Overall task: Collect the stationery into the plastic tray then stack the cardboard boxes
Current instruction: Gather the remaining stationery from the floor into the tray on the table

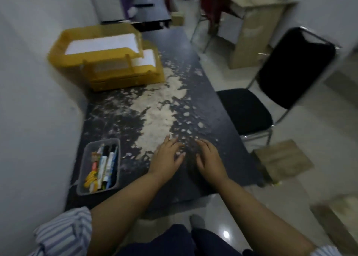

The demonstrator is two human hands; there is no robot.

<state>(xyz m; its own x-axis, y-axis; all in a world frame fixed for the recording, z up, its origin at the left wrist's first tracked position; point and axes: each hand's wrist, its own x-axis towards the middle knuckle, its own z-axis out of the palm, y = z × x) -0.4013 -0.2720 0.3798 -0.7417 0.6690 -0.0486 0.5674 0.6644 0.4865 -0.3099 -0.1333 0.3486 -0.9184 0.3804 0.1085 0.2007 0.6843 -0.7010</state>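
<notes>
Two hands, left hand point(168, 155) and right hand point(209, 159), fingers spread, holding nothing, low over the scuffed, patchy dark bench point(213, 120). Stationery point(104, 164): slim pens and markers in the grey translucent plastic tray point(83, 166) at the bench's near-left; collection judged done. Next: reach right to the matte brown cardboard box point(282, 159) on the floor.

The bench point(209, 120) is black, mottled with pale beige patches down its middle. At upper left, yellow paper trays point(64, 56) hold white sheets point(100, 42). At lower left, the smoky grey plastic tray point(83, 170) carries stationery point(104, 164) in yellow, white, blue, black and orange. At right are a black chair point(244, 110) and a brown cardboard box point(282, 159). At the bottom are a blue-and-white striped sleeve point(64, 230) and navy trousers point(170, 240).
</notes>
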